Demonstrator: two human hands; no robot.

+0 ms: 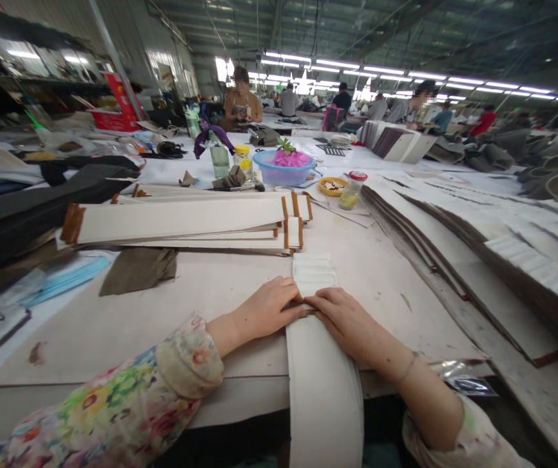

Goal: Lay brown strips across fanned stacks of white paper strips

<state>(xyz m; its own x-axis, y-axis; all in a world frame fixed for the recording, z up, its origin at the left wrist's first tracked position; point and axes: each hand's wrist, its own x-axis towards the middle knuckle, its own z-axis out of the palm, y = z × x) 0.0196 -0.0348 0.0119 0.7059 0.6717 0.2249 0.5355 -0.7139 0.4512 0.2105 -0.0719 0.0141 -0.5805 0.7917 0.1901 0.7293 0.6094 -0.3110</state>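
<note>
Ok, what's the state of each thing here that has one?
White strip: held
Left hand: pinching it
Right hand: pinching it
Other strips: stacked
Red-lidded jar: closed
Yellow-lidded jar: closed
Blue basin: holding something pink
Ceiling lights: lit

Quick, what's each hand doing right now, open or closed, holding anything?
Left hand: closed, pinching the white strip by its brown-edged end.
Right hand: closed, pinching that same end, beside the left.

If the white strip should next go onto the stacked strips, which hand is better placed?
Probably the left hand. The stacked strips lie ahead and leftward, nearer to it than to the right hand. Both hands touch the white strip.
</note>
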